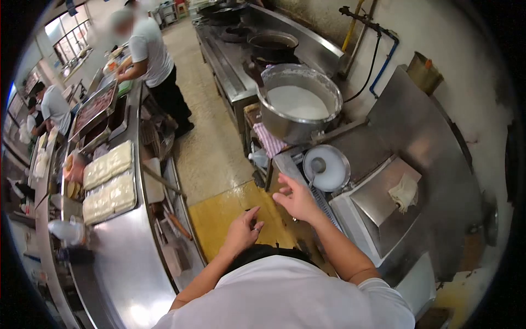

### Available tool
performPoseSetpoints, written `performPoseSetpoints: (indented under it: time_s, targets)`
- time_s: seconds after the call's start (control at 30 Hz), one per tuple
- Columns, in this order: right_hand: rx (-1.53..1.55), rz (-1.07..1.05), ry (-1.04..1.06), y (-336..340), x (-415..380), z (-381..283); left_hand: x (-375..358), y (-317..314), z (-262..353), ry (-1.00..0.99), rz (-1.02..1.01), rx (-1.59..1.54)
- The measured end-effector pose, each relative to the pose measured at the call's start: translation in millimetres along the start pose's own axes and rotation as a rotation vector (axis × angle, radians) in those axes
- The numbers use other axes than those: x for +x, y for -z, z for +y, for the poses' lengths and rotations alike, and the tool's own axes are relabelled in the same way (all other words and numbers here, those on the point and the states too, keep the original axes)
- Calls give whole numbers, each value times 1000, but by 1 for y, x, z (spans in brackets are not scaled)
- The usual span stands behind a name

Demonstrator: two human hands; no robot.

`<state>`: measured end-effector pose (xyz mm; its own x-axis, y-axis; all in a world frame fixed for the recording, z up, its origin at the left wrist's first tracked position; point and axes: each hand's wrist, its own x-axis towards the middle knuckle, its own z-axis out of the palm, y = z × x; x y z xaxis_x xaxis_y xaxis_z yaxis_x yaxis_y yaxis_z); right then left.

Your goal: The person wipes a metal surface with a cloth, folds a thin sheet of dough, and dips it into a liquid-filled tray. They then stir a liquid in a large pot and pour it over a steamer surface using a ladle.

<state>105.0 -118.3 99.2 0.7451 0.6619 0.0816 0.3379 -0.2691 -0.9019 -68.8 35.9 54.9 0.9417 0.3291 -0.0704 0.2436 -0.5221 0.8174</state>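
Note:
My left hand hovers in front of my waist over the yellow floor, fingers loosely bent and apart, a ring on one finger. Nothing is in it. My right hand is raised to its right, fingers spread and holding nothing. Nearest to the right hand is a metal bowl of white liquid with a ladle resting in it. Beyond that stands a large metal pot of white liquid, with a wooden-handled tool leaning inside. A striped cloth hangs below the pot's left side.
At left, a steel counter bears two trays of pale dough-like slabs and a deep tray. A co-worker stands farther along it. Dark woks sit on the stove. A metal box with a cloth is at right.

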Motion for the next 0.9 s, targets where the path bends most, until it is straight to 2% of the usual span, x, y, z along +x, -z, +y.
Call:
performPoseSetpoints:
  time_s: [0.2, 0.3, 0.4, 0.43, 0.53, 0.57, 0.67, 0.7, 0.77, 0.87, 0.9]
  targets:
    - [-172, 207, 173, 37, 176, -108, 110, 65, -23, -50, -11, -42]
    - [-515, 397, 565, 36, 258, -145, 157, 95, -37, -71, 10, -49]
    - [-655, 283, 533, 22, 315, -150, 188, 113, -46, -69, 35, -61]
    - [-754, 303, 598, 18, 332, -140, 195, 118, -49, -67, 43, -61]
    - [-648, 48, 238, 39, 359, -142, 212, 121, -60, -51, 14, -25]
    - [-719, 187, 359, 53, 371, -125, 217, 120, -64, -51, 3, -31]
    - [-937, 363, 275, 123, 383, -115, 223, 116, -73, -42, -46, -48]
    - [-963, 370, -6, 143, 378, -128, 226, 114, -75, -36, -63, -53]
    - [-1242, 250, -284, 175, 355, -144, 231, 110, -76, -35, -85, -71]
    - [-1534, 27, -375, 180, 311, -159, 237, 105, -72, -49, -114, -93]
    - [-1568, -40, -343, 178, 300, -153, 241, 104, -66, -56, -130, -92]
